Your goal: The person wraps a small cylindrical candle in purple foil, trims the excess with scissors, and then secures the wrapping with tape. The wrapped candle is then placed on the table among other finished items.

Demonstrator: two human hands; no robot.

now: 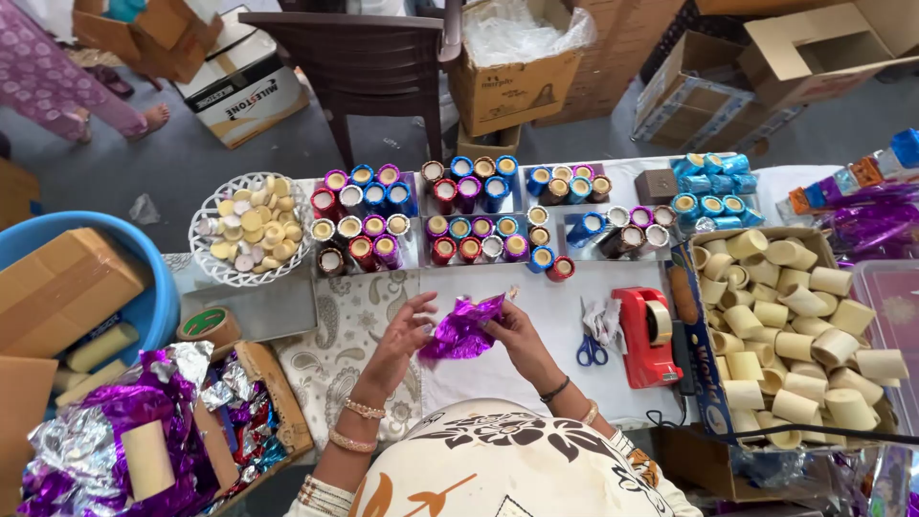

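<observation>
Both my hands hold a small cylinder wrapped in shiny purple foil [462, 327] over the white tablecloth [546, 316]. My left hand [407, 330] grips the foil's left side with fingers spread around it. My right hand [507, 330] pinches the foil's right end. Just beyond my hands, trays [414, 251] hold several foil-wrapped tubes in red, blue, purple and silver, standing upright.
A red tape dispenser [649, 335] and blue-handled scissors [591, 347] lie to my right. A cardboard box of bare cream tubes [795, 325] stands at right. A white basket of round caps [251, 230] sits at left. A tape roll [209, 325], foil scraps [115, 431], a blue tub [144, 268], and a brown chair [369, 67] are nearby.
</observation>
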